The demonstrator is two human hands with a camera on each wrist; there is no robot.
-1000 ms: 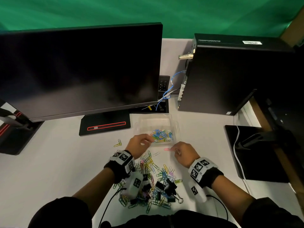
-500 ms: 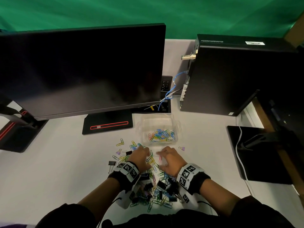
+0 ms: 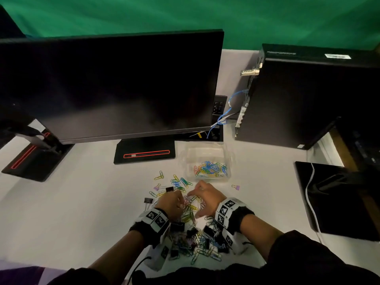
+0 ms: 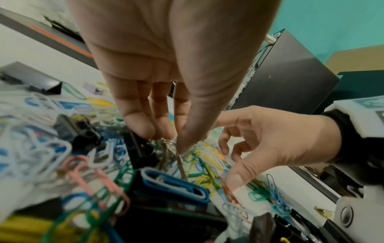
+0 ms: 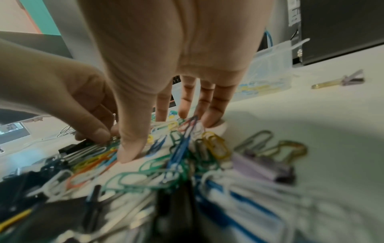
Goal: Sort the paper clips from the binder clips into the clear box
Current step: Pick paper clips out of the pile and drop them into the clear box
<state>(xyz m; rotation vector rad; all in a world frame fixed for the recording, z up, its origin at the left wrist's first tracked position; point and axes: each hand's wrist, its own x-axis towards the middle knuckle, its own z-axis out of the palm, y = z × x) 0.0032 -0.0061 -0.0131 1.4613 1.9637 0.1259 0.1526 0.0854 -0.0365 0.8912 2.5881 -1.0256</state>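
The clear box [image 3: 230, 159] stands past the pile and holds several coloured paper clips [image 3: 209, 168]. A mixed pile of paper clips and black binder clips [image 3: 197, 239] lies in front of me, under my wrists. My left hand [image 3: 181, 200] is down in the pile. In the left wrist view its thumb and fingers [image 4: 166, 139] pinch a silver wire that looks like the handle of a black binder clip [image 4: 137, 148]. My right hand [image 3: 194, 205] is beside it, its spread fingers [image 5: 207, 121] and thumb touching loose paper clips on the table, holding nothing.
A small purple binder clip [image 3: 236, 187] lies alone right of the hands, and black binder clips [image 3: 148, 200] lie left of them. The monitor [image 3: 113, 85] and its base [image 3: 144, 153] stand behind, a computer tower [image 3: 308, 95] back right, and a black pad [image 3: 337, 202] with a white cable at right.
Both hands have drawn back from the edge of the clear box into the pile. The red clip that my right hand held a second ago is gone from it.
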